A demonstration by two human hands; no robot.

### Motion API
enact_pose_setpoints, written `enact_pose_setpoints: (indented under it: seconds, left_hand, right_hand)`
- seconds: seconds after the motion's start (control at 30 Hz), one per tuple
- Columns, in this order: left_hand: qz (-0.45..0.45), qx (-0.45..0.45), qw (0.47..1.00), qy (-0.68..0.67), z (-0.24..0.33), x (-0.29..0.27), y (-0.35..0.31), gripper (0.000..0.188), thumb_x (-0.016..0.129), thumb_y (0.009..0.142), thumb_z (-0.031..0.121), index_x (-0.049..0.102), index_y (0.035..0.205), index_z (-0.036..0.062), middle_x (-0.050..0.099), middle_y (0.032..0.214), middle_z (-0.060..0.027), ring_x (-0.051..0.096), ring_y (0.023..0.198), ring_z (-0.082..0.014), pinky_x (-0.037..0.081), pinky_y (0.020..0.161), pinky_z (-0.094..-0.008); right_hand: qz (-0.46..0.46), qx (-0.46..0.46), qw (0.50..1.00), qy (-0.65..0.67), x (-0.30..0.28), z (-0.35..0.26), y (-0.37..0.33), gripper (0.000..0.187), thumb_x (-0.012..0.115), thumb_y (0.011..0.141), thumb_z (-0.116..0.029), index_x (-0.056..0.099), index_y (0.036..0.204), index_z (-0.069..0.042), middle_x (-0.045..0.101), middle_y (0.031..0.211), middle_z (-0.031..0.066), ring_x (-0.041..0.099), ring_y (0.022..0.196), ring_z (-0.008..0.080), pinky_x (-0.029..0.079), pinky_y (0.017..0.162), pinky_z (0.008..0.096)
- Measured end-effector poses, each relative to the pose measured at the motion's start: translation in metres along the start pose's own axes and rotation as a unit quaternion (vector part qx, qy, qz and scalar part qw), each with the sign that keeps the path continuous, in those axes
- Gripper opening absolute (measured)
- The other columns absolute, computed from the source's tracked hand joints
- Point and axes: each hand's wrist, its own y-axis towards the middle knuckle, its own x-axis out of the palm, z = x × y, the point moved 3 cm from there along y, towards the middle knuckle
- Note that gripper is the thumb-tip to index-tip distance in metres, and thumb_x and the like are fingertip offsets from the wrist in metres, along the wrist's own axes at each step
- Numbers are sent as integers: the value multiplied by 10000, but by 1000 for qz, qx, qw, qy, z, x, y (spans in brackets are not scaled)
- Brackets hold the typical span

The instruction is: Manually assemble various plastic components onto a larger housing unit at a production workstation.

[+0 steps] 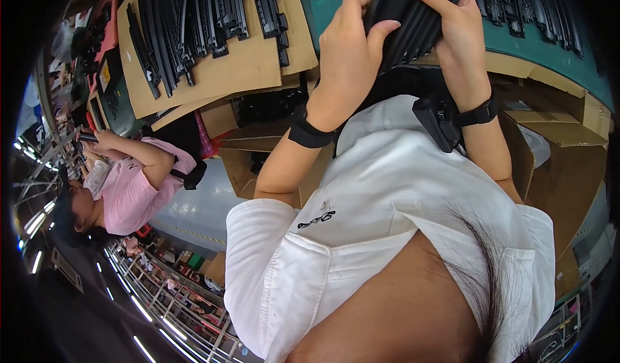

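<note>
Between my hands, at the top edge of the view, is a bundle of long black plastic strips (418,24), ridged along their length. My left hand (351,50) is wrapped round the left side, its thumb lying on top. My right hand (462,37) grips the right side, with the thumb stretched across the strips. The far end of the bundle runs out of view. Dark bands circle both wrists, and a black box-shaped device (434,121) sits by the right one.
Cardboard (248,66) on the left bears many black plastic strips (187,21). More strips (529,8) lie on the green table (549,56) at right. Open cardboard boxes (555,176) stand below the table edge. A co-worker in pink (139,185) is at the left.
</note>
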Motion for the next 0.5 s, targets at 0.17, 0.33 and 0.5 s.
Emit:
enact_pose_setpoints:
  seconds: [0.17, 0.33, 0.5]
  left_hand:
    - [-15, -68, 993, -99, -16, -1, 5, 258, 621, 833, 82, 478, 1005, -46, 601, 763, -210, 604, 725, -377, 481, 623, -384]
    - [0, -69, 996, -50, -13, 7, 4, 280, 595, 836, 43, 455, 1059, -52, 603, 768, -215, 605, 734, -385, 482, 626, -394]
    - [34, 21, 998, 47, 2, 7, -2, 332, 577, 843, 34, 426, 1126, -53, 604, 820, -229, 604, 751, -401, 489, 631, -409]
  right_hand:
    - [-2, 21, 1000, 16, -8, 3, 4, 287, 629, 795, 33, 525, 1061, 1, 617, 942, 58, 611, 805, 151, 503, 738, 277]
    - [10, 9, 1000, -8, -10, 3, 5, 298, 632, 795, 28, 522, 1071, 3, 616, 952, 60, 610, 816, 153, 502, 750, 280]
    - [27, 10, 999, -16, -11, 4, 6, 284, 610, 817, 12, 519, 1086, -1, 616, 953, 61, 609, 824, 160, 501, 757, 283]
